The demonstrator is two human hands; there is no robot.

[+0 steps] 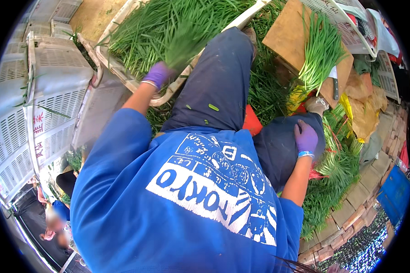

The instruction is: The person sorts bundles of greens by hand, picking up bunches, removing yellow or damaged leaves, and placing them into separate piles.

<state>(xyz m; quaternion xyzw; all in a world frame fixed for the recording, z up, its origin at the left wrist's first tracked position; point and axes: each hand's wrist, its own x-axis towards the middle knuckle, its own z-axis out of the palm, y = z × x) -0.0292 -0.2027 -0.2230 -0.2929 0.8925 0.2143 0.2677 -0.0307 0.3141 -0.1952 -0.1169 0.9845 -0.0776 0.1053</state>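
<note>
Fingers of purple-gloved left hand [158,75], nearer, curled round blurred long-leaved green bunch [181,52] slanting up-right, frame's upper left.

Left hand [158,74] and the greens [182,50] beside it are pretty smeared, upper left. White crate [246,17] gets chopped by the top edge. People [55,222] lower left: blurry.

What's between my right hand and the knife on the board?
Your right trouser leg and shoe lie between right hand and knife, in the head view.

floor right: brick paving [361,194] | upper left: tan ground [95,17] | light: bright
</note>
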